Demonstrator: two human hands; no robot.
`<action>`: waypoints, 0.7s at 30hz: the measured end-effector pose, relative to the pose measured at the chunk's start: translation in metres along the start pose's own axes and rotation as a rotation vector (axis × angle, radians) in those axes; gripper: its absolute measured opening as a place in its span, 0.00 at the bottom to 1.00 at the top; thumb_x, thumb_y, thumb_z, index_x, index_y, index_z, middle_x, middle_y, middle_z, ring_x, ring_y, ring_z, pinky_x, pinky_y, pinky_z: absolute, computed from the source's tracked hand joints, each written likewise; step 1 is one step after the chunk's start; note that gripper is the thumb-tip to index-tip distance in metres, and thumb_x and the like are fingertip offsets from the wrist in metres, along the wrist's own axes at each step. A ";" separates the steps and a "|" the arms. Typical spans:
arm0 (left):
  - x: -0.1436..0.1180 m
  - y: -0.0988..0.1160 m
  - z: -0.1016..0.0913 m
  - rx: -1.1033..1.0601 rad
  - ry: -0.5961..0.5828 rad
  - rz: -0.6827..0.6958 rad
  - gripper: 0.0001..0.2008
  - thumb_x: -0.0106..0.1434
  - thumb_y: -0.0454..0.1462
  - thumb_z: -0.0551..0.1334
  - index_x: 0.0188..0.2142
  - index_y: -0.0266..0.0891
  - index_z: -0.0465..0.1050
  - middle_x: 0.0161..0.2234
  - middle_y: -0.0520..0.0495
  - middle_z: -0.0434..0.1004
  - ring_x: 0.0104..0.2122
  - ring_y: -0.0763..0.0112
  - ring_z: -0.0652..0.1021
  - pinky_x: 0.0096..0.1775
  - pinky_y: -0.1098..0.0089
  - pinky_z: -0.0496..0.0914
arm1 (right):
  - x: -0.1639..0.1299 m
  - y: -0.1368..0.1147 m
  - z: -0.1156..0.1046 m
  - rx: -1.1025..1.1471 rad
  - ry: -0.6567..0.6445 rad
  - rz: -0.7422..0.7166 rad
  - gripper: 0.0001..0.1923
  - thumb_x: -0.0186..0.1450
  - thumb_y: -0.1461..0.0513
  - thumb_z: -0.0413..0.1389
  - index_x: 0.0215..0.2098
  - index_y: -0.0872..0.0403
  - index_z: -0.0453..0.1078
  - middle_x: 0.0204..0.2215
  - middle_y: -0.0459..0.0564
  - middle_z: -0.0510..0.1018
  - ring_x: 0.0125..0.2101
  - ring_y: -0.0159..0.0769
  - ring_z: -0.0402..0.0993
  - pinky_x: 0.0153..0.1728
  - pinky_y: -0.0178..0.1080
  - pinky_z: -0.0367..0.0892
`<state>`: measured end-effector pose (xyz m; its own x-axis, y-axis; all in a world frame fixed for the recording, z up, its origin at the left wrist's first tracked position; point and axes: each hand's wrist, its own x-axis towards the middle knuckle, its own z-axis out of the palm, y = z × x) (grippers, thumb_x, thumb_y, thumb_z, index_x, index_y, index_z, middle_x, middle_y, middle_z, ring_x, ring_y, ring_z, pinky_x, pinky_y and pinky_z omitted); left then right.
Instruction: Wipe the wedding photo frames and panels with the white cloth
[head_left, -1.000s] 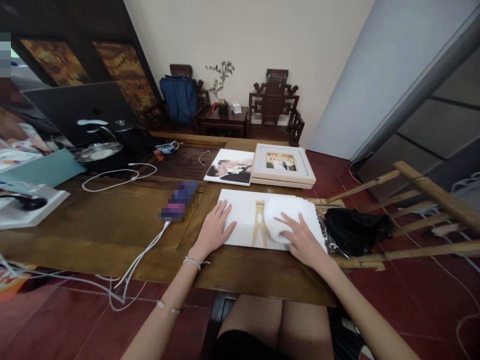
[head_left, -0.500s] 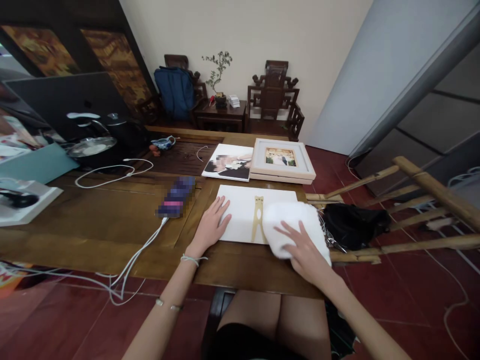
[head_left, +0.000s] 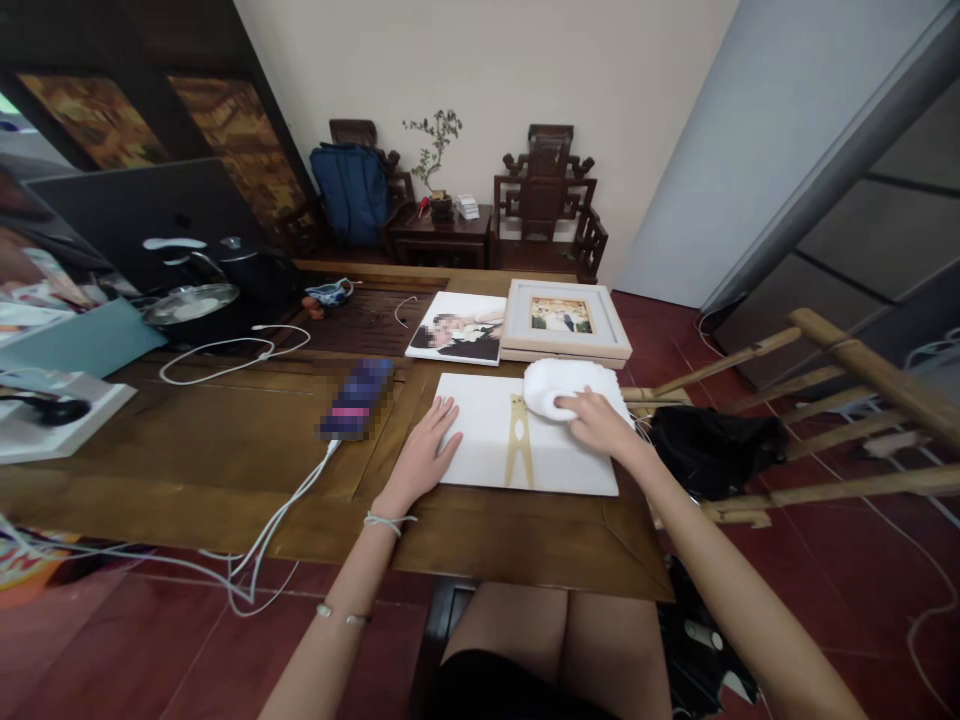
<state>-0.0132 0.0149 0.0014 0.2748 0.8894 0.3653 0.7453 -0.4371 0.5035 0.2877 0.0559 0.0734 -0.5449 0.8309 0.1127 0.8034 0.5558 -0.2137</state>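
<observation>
A white rectangular panel (head_left: pixel 480 450) lies flat on the wooden table, with a tan, clothespin-shaped piece (head_left: pixel 518 440) upright along its middle. My left hand (head_left: pixel 431 450) rests on the panel's left edge, fingers stretched and holding nothing. A fluffy white cloth (head_left: pixel 574 380) covers the panel's upper right part. My right hand (head_left: pixel 600 425) grips and presses this cloth, its fingers partly sunk into the folds. Just behind the panel are a photo print (head_left: pixel 457 335) and a light wooden picture frame (head_left: pixel 619 340), set side by side.
A phone (head_left: pixel 356 398) with white cables (head_left: pixel 289 500) lies left of my left hand. Farther left stand a glass-lidded pot (head_left: pixel 195 303), a kettle (head_left: pixel 255 270) and a teal box (head_left: pixel 82 335). A bamboo chair (head_left: pixel 757 350) holding a black bag (head_left: pixel 705 445) stands at the right.
My right hand has moved the cloth away from me, from the panel's lower right to its upper right, uncovering the lower right corner. My left hand stays in place.
</observation>
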 end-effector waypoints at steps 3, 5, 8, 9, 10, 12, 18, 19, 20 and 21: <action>0.000 0.001 -0.001 -0.016 -0.001 -0.006 0.23 0.67 0.41 0.50 0.60 0.36 0.59 0.62 0.39 0.57 0.64 0.59 0.53 0.61 0.53 0.55 | 0.019 0.012 -0.002 0.006 0.020 0.039 0.25 0.51 0.72 0.44 0.43 0.57 0.72 0.35 0.54 0.79 0.39 0.45 0.74 0.50 0.46 0.61; 0.000 0.001 -0.001 -0.023 0.003 -0.004 0.23 0.67 0.41 0.50 0.59 0.36 0.59 0.62 0.39 0.57 0.64 0.59 0.53 0.61 0.53 0.55 | 0.014 0.012 0.001 0.019 0.041 0.051 0.25 0.51 0.73 0.43 0.43 0.56 0.72 0.38 0.54 0.79 0.41 0.45 0.73 0.53 0.48 0.58; 0.000 0.000 0.001 -0.014 0.001 0.001 0.23 0.67 0.41 0.50 0.59 0.35 0.59 0.62 0.38 0.57 0.64 0.59 0.53 0.61 0.53 0.55 | -0.018 -0.005 0.009 0.039 0.065 0.023 0.26 0.50 0.74 0.43 0.43 0.56 0.71 0.48 0.57 0.75 0.51 0.47 0.68 0.58 0.57 0.48; 0.000 -0.001 0.001 -0.007 -0.001 0.003 0.23 0.67 0.41 0.50 0.59 0.34 0.59 0.62 0.37 0.57 0.64 0.59 0.54 0.61 0.53 0.55 | -0.033 -0.015 0.012 0.045 0.063 0.003 0.25 0.49 0.74 0.43 0.42 0.56 0.71 0.51 0.58 0.72 0.55 0.47 0.64 0.59 0.59 0.46; 0.000 -0.002 0.002 -0.001 -0.001 0.003 0.23 0.67 0.41 0.50 0.59 0.34 0.59 0.62 0.37 0.57 0.63 0.59 0.54 0.61 0.54 0.55 | -0.050 -0.025 0.014 0.050 0.049 -0.023 0.25 0.49 0.75 0.43 0.40 0.56 0.71 0.53 0.59 0.70 0.57 0.47 0.60 0.59 0.60 0.45; 0.000 -0.002 0.003 0.007 0.000 0.002 0.23 0.67 0.41 0.50 0.59 0.34 0.59 0.62 0.37 0.57 0.63 0.59 0.55 0.61 0.53 0.55 | -0.083 -0.046 0.014 0.066 0.042 -0.057 0.25 0.48 0.76 0.43 0.38 0.56 0.71 0.56 0.60 0.67 0.59 0.45 0.57 0.60 0.61 0.44; 0.000 -0.002 0.001 -0.006 -0.005 -0.001 0.23 0.67 0.41 0.50 0.60 0.35 0.59 0.62 0.39 0.57 0.63 0.59 0.55 0.61 0.53 0.55 | -0.125 -0.070 0.004 0.114 -0.063 -0.102 0.25 0.46 0.77 0.42 0.34 0.52 0.71 0.55 0.53 0.69 0.60 0.40 0.55 0.61 0.58 0.44; 0.000 -0.002 0.001 -0.010 -0.005 -0.002 0.23 0.67 0.41 0.50 0.60 0.35 0.59 0.62 0.39 0.57 0.63 0.60 0.55 0.61 0.53 0.55 | -0.119 -0.066 0.004 0.105 -0.059 -0.089 0.26 0.47 0.76 0.42 0.36 0.53 0.71 0.54 0.54 0.69 0.60 0.40 0.56 0.61 0.57 0.45; 0.000 -0.002 0.000 -0.015 -0.005 -0.003 0.23 0.67 0.42 0.50 0.60 0.36 0.59 0.62 0.39 0.57 0.63 0.60 0.55 0.61 0.54 0.55 | -0.109 -0.059 0.003 0.092 -0.051 -0.074 0.26 0.47 0.76 0.42 0.38 0.53 0.71 0.54 0.54 0.70 0.59 0.41 0.58 0.60 0.57 0.46; 0.000 -0.002 0.000 -0.020 -0.002 -0.006 0.23 0.67 0.42 0.50 0.60 0.36 0.59 0.62 0.40 0.58 0.63 0.60 0.55 0.61 0.54 0.55 | -0.096 -0.051 0.002 0.076 -0.043 -0.056 0.27 0.48 0.75 0.42 0.39 0.53 0.71 0.53 0.55 0.71 0.58 0.42 0.60 0.60 0.57 0.47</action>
<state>-0.0143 0.0155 0.0005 0.2721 0.8921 0.3606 0.7345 -0.4347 0.5211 0.2986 -0.0527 0.0710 -0.5997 0.7957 0.0849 0.7516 0.5965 -0.2814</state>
